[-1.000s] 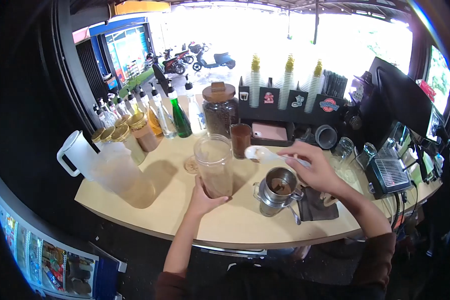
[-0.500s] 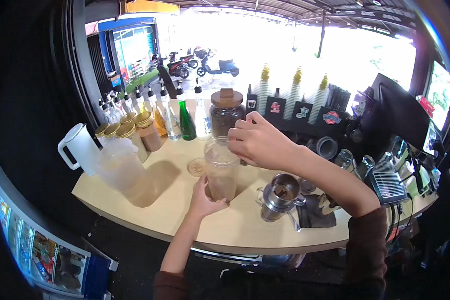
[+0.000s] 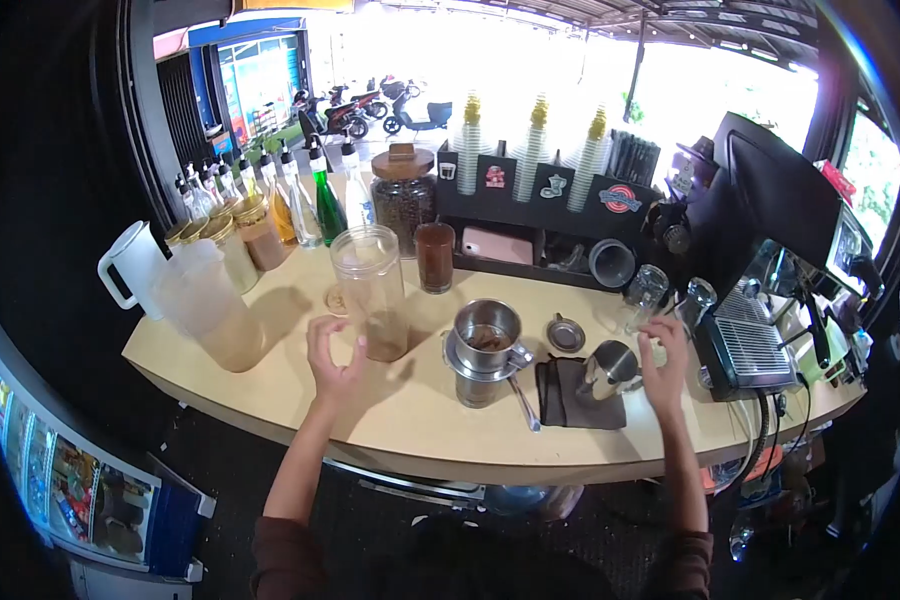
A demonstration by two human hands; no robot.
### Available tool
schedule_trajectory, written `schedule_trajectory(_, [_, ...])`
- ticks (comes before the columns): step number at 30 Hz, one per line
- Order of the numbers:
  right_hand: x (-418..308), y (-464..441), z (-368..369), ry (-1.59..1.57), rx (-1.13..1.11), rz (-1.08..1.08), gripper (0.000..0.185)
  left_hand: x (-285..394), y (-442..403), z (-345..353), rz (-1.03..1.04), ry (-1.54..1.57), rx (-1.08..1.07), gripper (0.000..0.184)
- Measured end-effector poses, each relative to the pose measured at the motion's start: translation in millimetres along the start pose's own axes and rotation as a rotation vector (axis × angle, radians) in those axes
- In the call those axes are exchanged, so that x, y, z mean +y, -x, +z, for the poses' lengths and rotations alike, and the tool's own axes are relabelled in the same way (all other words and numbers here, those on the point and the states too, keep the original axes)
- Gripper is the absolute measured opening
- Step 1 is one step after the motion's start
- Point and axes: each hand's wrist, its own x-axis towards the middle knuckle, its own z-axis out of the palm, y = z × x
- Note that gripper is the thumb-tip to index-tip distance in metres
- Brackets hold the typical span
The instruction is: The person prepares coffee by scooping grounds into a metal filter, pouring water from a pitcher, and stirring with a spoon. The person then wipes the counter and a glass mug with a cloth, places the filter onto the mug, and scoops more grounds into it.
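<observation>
"Brown-bottomed, that tall, clear, cylindrical jar point(image 3: 372, 290) is standing at eleven o'clock; why?"

"Probably for easy reach: the left hand point(image 3: 336, 366) is curving beside it, fingers parted, holding nothing. The right hand point(image 3: 664, 366) is spreading, empty, near the silvery metal pitcher point(image 3: 612, 362) at one o'clock."

"And the jar?"

"Upright, gaping lidless."

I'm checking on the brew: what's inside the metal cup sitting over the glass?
Inside the metal cup is some brown material, seen through the open top. It covers the bottom, so I can't see what lies beneath it or how deep it goes.
</observation>
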Motion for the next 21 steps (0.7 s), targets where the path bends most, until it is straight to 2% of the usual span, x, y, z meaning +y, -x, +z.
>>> schedule_trajectory(2, [21.5, 24.0, 7.4, 0.002, 0.095, 0.053, 0.013, 32.4, 2.8, 8.7, 0.156, 0.057, -0.135, 0.042])
schedule_trajectory(3, [28.3, 31.8, 13.1, -0.065, 0.106, 0.103, 0.014, 47.0, 2.6, 15.7, 0.159, 0.061, -0.134, 0.042])
schedule_trajectory(6, [34.1, 54.5, 30.5, -0.296, 0.12, 0.332, 0.022, 86.6, 7.3, 41.5, 0.133, 0.242, -0.179, 0.049])
schedule_trajectory(8, [38.0, 62.0, 40.0, -0.363, 0.193, 0.381, 0.02, 105.0, 7.5, 58.7, 0.094, 0.378, -0.157, 0.058])
schedule_trajectory(9, [40.5, 66.4, 40.3, -0.366, 0.196, 0.384, 0.02, 108.6, 7.1, 62.9, 0.056, 0.382, -0.23, 0.068])
schedule_trajectory(11, [43.8, 74.9, 40.2, -0.461, 0.202, 0.517, 0.018, 111.9, 9.5, 74.6, 0.018, 0.447, -0.264, 0.07])
schedule_trajectory(14, [49.1, 78.1, 41.1, -0.656, 0.211, 0.579, 0.021, 116.3, 7.6, 78.8, -0.056, 0.533, -0.338, 0.074])
schedule_trajectory(18, [49.7, 78.2, 38.1, -0.728, 0.211, 0.644, 0.025, 116.0, 4.2, 80.3, -0.206, 0.663, -0.49, 0.075])
schedule_trajectory(21, [52.5, 80.8, 36.2, -0.858, 0.162, 0.698, 0.029, 113.3, 2.6, 80.3, -0.164, 0.606, -0.491, 0.074])
